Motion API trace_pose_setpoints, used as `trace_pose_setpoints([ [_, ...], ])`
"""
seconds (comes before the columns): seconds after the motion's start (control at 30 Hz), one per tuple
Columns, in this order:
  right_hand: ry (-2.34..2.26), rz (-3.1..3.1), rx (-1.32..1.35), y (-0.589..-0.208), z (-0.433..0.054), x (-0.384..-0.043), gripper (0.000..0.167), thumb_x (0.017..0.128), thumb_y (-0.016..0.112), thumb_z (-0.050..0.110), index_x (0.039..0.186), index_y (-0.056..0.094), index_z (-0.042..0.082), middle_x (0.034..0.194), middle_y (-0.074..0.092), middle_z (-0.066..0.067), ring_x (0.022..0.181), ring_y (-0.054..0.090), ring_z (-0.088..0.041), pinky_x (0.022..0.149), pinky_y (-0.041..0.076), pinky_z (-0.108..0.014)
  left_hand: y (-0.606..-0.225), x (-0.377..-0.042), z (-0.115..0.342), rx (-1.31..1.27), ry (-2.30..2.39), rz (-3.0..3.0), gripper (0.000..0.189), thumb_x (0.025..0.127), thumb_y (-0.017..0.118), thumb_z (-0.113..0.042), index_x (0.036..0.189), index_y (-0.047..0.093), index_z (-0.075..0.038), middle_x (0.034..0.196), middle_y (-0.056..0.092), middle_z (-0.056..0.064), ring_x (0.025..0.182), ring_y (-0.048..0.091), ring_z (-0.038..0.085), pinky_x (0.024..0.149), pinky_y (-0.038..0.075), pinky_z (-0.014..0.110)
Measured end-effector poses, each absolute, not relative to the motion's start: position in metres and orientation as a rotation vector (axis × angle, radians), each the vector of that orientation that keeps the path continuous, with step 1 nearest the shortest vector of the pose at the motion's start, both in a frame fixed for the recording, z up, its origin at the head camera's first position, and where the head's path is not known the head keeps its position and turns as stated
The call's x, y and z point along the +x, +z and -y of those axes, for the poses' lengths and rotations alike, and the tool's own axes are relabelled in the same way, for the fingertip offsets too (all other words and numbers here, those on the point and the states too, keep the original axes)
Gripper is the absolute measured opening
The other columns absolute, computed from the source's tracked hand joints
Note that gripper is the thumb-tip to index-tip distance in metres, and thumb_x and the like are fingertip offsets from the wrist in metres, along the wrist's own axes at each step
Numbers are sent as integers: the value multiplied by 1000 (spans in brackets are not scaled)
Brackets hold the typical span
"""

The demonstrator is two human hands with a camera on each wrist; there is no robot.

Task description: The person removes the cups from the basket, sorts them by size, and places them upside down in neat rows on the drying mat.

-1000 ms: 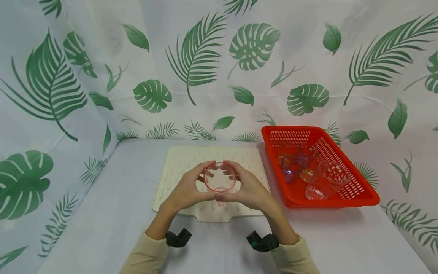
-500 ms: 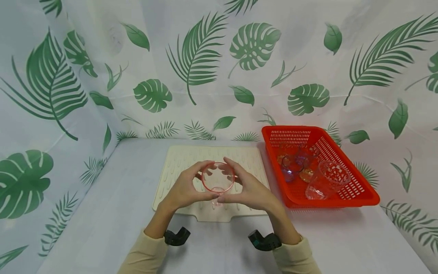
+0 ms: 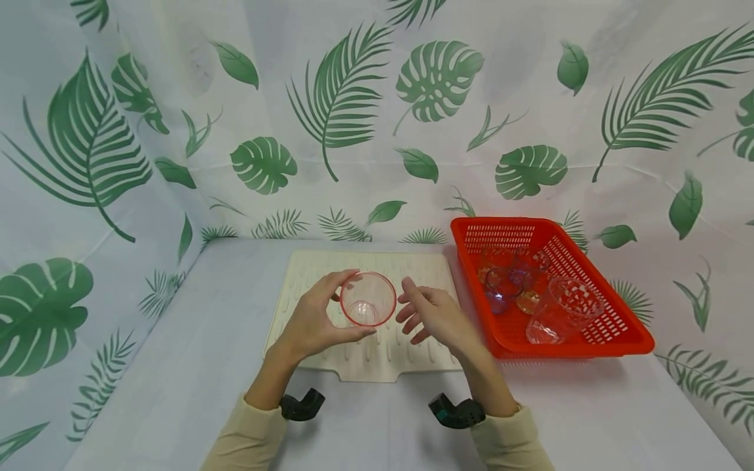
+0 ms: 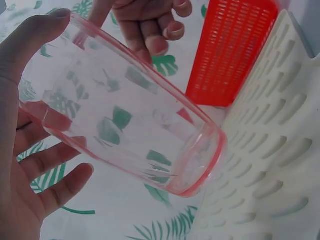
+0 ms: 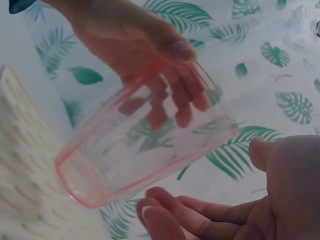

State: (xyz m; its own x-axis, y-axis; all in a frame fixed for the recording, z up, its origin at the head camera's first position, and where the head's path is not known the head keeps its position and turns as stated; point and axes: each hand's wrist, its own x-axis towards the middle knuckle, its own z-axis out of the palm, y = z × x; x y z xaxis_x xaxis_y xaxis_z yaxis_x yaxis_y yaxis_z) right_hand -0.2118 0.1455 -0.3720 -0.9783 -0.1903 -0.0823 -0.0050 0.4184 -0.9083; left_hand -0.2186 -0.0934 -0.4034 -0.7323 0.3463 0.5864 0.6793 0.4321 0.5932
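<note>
A clear pink-tinted tumbler (image 3: 368,296) with a pinkish-red rim is held above the cream ridged mat (image 3: 425,267), its mouth facing up. My left hand (image 3: 315,320) grips it near the rim, thumb on the near side and fingers round the far side. In the left wrist view the tumbler (image 4: 135,110) tilts, with its thick base towards the mat. Just to the right of it is my right hand (image 3: 438,319), apart from the glass, with loosely bent fingers and nothing in them. The right wrist view also shows those fingers (image 5: 215,215) beside the tumbler.
On the right stands a red plastic basket (image 3: 501,340) with perforated walls. Inside are several clear and tinted glasses, among them a large clear tumbler (image 3: 554,320) leaning over. A leaf-patterned curtain (image 3: 353,190) rises behind the white table (image 3: 206,327).
Both hands were round the tumbler before; the right hand has now let go and drawn away to the right. The tumbler, in the left hand, has shifted slightly left and turned more upright.
</note>
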Motion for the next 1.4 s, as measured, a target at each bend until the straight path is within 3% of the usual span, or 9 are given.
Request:
trace_pose_setpoints([
  [0.23, -1536, -2339, -209, -379, -141, -215, 78, 100, 36, 68, 102, 70, -2, 82, 75, -14, 64, 73, -25, 59, 63, -39, -402, -217, 93, -866, -1155, 2283, 93, 64, 95, -33, 142, 51, -11, 129, 64, 2, 113, 62, 19, 86, 58, 34],
  [0.5, -1586, -2281, -197, -378, -142, -215, 84, 99, 34, 70, 104, 67, -6, 83, 75, -15, 63, 73, -25, 59, 63, -40, -399, -216, 94, -872, -1137, 2252, 92, 63, 95, -32, 141, 52, -9, 127, 65, 3, 111, 62, 16, 83, 59, 34],
  [0.93, -1612, -2292, -160, -377, -138, -213, 77, 98, 41, 68, 103, 69, -4, 86, 76, -16, 66, 74, -26, 60, 63, -41, -400, -216, 94, -910, -1123, 2237, 92, 63, 95, -33, 141, 53, -9, 127, 65, 4, 109, 64, 24, 82, 59, 35],
  [1.2, -1630, -2358, -146, -371, -137, -210, 63, 101, 48, 56, 116, 66, -3, 93, 76, -16, 72, 75, -25, 63, 64, -40, -398, -216, 96, -891, -1182, 2244, 90, 64, 95, -28, 141, 53, -10, 126, 66, 4, 109, 64, 19, 81, 58, 33],
  [1.4, -1622, -2380, -153, -369, -137, -210, 61, 100, 51, 55, 116, 66, -2, 98, 75, -19, 75, 75, -24, 64, 64, -40, -395, -216, 99, -875, -1307, 2224, 87, 66, 93, -25, 141, 52, -11, 126, 67, 5, 112, 65, 23, 81, 58, 30],
])
